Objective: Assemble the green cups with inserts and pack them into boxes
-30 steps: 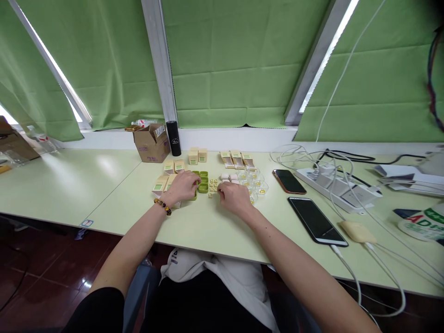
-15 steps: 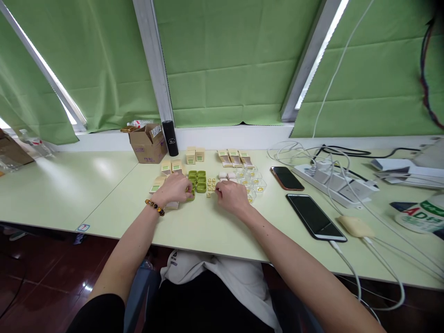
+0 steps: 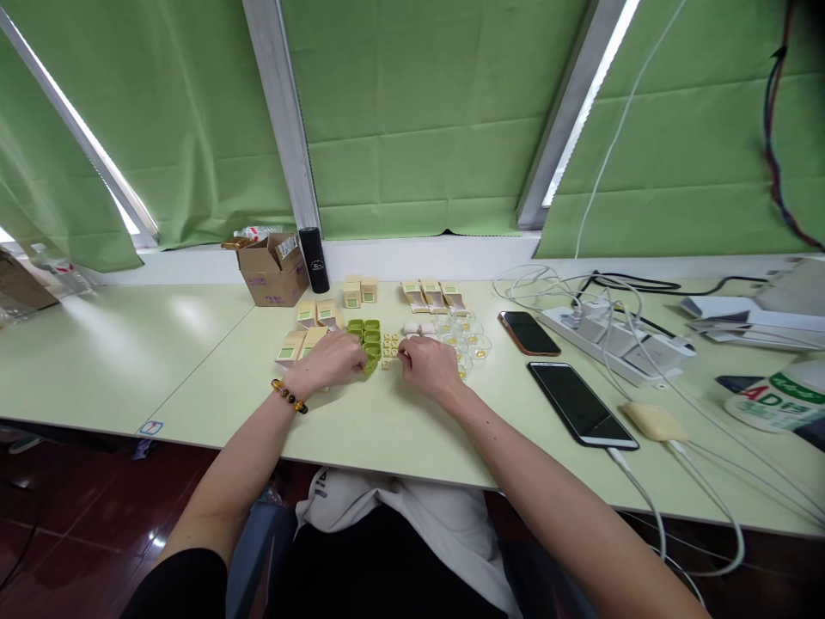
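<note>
- Head view, the hands: the left hand [image 3: 332,361], with a bead bracelet [image 3: 290,396] at the wrist, lies on the surface [image 3: 387,421] with its fingers curled onto the near end of the green trays [image 3: 365,334]. It seems to pin or pinch one tray, but the fingertips are too small to show whether they truly grip it.
- The right hand [image 3: 426,364] is loosely curled just right of the small gold pieces [image 3: 390,345], fingertips meeting as if pinching something small. I cannot tell whether it has one.
- Head view, the worked things: the green trays sit in a tight block between the two hands, with the gold pieces touching or just beside their right edge, so both lie within easy finger reach.
- Goods lie sorted by kind in rows: cream boxes with green labels [image 3: 291,346] to the left, two more small boxes [image 3: 359,292] behind, flat sachets [image 3: 433,296] further back to the right, clear round cups [image 3: 473,340] right of the right hand. The grouping looks meant to keep each kind at hand.
- Head view, the rest: a cardboard box [image 3: 271,269] and a black flask [image 3: 313,248] stand at the back by the window sill. Two phones [image 3: 580,402] lie well apart to the right, near a power strip [image 3: 619,337] and loose white cables.
</note>
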`<state>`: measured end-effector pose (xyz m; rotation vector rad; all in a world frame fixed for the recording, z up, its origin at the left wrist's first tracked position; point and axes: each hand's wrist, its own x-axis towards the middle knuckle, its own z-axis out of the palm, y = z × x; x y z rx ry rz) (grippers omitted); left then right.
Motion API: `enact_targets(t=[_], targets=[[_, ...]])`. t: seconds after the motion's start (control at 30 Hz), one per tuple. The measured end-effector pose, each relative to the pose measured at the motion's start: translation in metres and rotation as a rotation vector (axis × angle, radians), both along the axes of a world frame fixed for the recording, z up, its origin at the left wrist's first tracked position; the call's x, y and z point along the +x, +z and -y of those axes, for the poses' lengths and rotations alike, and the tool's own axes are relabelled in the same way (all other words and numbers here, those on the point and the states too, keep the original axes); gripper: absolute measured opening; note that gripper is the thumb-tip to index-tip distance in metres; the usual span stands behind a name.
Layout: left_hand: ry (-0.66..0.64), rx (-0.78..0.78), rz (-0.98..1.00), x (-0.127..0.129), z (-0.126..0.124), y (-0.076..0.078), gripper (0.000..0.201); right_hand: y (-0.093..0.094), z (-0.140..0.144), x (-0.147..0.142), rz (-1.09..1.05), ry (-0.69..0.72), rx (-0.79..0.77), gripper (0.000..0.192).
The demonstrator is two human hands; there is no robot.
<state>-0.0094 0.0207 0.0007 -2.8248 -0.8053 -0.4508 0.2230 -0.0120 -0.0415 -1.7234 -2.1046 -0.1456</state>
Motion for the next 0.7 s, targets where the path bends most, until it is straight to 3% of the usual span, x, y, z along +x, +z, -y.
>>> enact_targets(t=[0.13, 0.27, 0.37, 0.47, 0.57, 0.7], targets=[[-0.126, 0.128, 0.086, 0.006, -0.001, 0.008, 0.033, -0.001, -0.001, 0.003, -0.091, 0.000, 0.074, 0.021], [-0.195, 0.114, 0.309, 0.016, -0.004, 0.011, 0.027, -0.008, -0.004, 0.004, -0.321, 0.091, 0.170, 0.042], [-0.207, -0.116, 0.657, 0.031, -0.008, 0.010, 0.022, -0.014, -0.007, 0.000, -0.606, 0.215, 0.217, 0.054], [-0.126, -0.496, 1.014, 0.048, -0.012, 0.006, 0.030, -0.016, -0.008, -0.005, -0.859, 0.350, 0.270, 0.057], [-0.146, -0.884, 1.187, 0.060, -0.016, -0.001, 0.044, -0.013, -0.007, -0.008, -0.970, 0.373, 0.311, 0.053], [-0.183, -1.134, 1.284, 0.065, -0.016, -0.017, 0.047, -0.009, -0.005, -0.009, -0.988, 0.327, 0.321, 0.049]])
